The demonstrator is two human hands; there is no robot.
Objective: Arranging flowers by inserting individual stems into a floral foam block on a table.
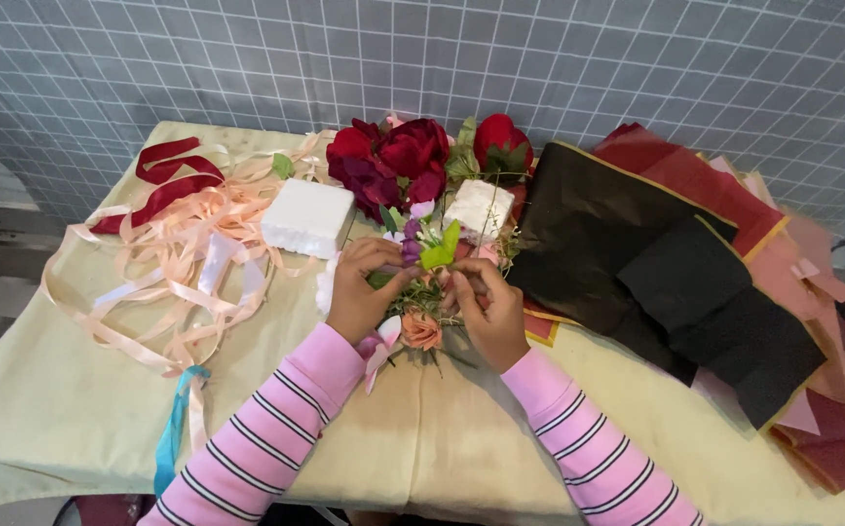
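Hands, left [359, 292] and right [488, 307], pinch a small flower bunch [425, 292] before two white foam blocks [308, 217].

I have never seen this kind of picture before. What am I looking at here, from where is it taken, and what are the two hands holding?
There is no machine here. A person wears a camera on the head, so the single picture looks down at their own two hands and pink striped sleeves.

The left hand and the right hand meet over a small bunch of artificial flowers, with an orange bloom and green leaves; both appear to grip it.

They work on a table with a pale yellow cloth. On it lie peach ribbons, a dark red ribbon, two white foam blocks, large dark red flowers, and black and red wrapping sheets on the right.
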